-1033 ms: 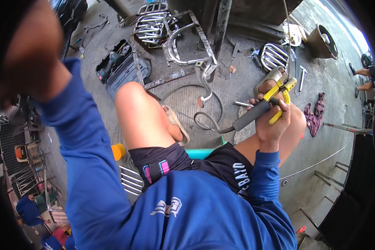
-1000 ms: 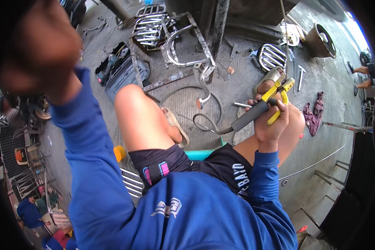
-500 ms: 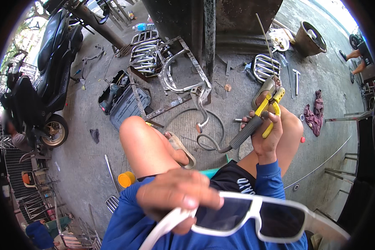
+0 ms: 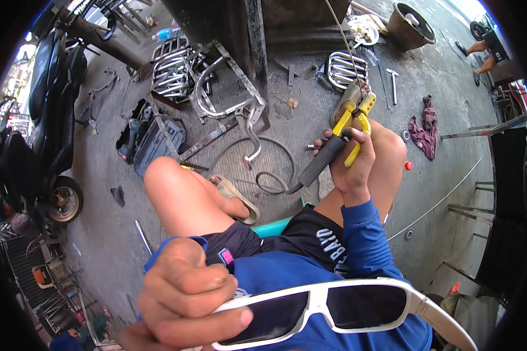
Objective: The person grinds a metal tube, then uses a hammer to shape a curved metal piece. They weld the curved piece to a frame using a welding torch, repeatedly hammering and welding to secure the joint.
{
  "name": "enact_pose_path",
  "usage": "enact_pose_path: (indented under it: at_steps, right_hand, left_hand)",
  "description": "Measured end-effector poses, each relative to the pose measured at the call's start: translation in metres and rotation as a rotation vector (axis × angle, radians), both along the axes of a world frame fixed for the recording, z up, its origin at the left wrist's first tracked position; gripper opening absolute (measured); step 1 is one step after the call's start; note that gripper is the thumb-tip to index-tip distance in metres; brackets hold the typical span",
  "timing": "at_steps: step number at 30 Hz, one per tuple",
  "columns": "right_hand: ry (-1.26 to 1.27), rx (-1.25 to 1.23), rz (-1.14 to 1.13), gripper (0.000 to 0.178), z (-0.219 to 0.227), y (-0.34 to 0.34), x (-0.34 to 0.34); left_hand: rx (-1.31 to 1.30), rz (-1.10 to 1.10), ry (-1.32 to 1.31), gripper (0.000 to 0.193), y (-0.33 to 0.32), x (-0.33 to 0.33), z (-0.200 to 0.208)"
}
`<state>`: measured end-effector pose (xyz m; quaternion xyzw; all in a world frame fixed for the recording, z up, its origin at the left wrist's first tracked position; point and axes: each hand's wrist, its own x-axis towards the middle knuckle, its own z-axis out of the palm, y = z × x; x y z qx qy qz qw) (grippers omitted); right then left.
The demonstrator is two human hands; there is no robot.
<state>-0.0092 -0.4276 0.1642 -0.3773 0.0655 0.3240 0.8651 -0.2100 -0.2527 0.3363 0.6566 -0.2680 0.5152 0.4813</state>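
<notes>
Low in front of me, my left hand [image 4: 187, 286] pinches the left end of white-framed dark sunglasses [image 4: 366, 307], lenses outward. My right hand [image 4: 351, 169], over my right thigh, grips a welding electrode holder [image 4: 332, 146] with yellow jaws and a black ribbed handle. A long thin welding rod [image 4: 344, 41] points up and away from its jaws. A short shiny metal piece [image 4: 312, 147] sticks out by the fingers of that hand. From the handle a grey cable [image 4: 293, 161] loops over the floor. Beyond my knees stands a bent metal tube frame [image 4: 228, 108].
An open grey tool case [image 4: 158, 143] lies left of the frame. Chromed racks [image 4: 173, 76] are piled behind it, and another rack [image 4: 348, 70] lies near my right foot. A motorcycle [image 4: 50, 111] stands left. To the right lie a T-handle wrench [image 4: 393, 85] and a maroon rag [image 4: 425, 128].
My left hand and the sunglasses have moved down and to the left, with the lenses now more level. The whole view has shifted; my right hand keeps its grip on the electrode holder.
</notes>
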Motion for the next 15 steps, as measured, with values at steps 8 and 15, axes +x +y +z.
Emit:
enact_pose_path:
  at_steps: [8,15]
  right_hand:
    - [-0.068,-0.05,0.043,0.048,0.0,-0.006,-0.004]
    - [-0.803,-0.769,0.077,0.09,0.02,0.004,0.021]
  left_hand:
    - [0.028,0.174,0.112,0.031,0.026,-0.004,0.02]
    - [0.048,0.124,0.242,0.031,0.049,-0.005,0.009]
